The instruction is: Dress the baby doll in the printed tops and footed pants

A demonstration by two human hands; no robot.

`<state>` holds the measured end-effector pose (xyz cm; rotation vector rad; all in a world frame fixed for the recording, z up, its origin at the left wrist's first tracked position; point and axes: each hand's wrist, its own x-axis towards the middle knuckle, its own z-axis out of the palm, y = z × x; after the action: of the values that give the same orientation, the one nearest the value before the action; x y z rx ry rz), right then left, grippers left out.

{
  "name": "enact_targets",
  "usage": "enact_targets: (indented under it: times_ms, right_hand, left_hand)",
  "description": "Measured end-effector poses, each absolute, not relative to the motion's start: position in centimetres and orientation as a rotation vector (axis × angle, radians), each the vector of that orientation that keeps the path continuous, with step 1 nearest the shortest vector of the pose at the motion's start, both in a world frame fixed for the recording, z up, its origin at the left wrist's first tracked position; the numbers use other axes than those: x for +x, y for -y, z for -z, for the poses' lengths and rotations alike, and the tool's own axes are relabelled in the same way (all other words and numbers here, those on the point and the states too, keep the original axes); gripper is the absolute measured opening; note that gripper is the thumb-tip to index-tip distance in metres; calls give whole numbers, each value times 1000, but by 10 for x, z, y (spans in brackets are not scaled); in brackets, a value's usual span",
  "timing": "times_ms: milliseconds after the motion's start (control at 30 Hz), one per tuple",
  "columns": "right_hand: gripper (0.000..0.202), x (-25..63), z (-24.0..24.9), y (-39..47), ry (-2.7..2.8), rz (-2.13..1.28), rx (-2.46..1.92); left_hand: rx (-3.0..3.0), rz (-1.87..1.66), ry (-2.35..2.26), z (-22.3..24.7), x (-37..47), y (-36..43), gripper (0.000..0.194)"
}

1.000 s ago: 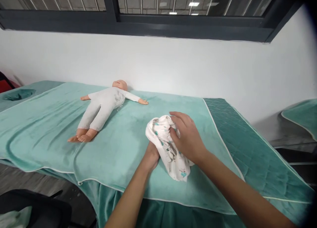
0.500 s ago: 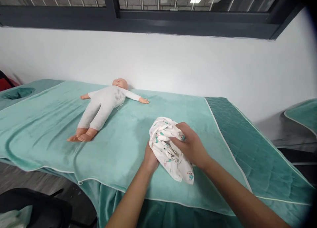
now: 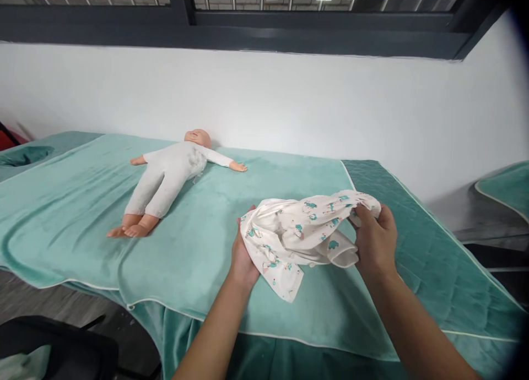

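A white baby garment (image 3: pixel 308 226) with small teal and pink prints is stretched sideways between my hands, above the front of the bed. My left hand (image 3: pixel 243 256) holds its left end, most fingers hidden behind the cloth. At the other end, my right hand (image 3: pixel 375 238) has its fingers closed on a bunched part. One loose flap hangs down near my left hand, and a sleeve-like opening lies beside my right. A baby doll (image 3: pixel 173 162) in a white body suit lies on its back to the left, arms spread, head toward the wall.
A light green blanket (image 3: pixel 198 275) with pale piping covers the bed, over a darker quilted cover (image 3: pixel 438 259) on the right. The white wall (image 3: pixel 273 102) and dark window frame (image 3: pixel 314 36) stand behind. A black chair (image 3: pixel 61 347) with cloth on it is at lower left.
My right hand has moved to the right, drawing the bunched garment out into a longer stretch. My left hand has shifted slightly left and up. The doll lies as before.
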<state>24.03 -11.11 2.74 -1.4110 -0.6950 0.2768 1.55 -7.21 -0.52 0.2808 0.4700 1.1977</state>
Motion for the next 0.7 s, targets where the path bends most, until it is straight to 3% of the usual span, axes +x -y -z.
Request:
enact_targets:
  times_ms: [100, 233, 400, 533, 700]
  right_hand:
    - [43, 236, -35, 120, 768, -125, -1436]
    - [48, 210, -47, 133, 1437, -136, -1500]
    - [73, 168, -33, 135, 2118, 21, -1531]
    - [39, 166, -26, 130, 2058, 83, -1564]
    - [24, 202, -51, 130, 1695, -351, -1355]
  left_hand:
    - [279, -1190, -474, 5, 16, 72, 52]
    - [274, -1162, -517, 9, 18, 71, 52]
    - [260, -1176, -580, 14, 19, 71, 41]
    - [312, -1191, -571, 11, 21, 72, 37]
    - [351, -1294, -587, 7, 19, 71, 38]
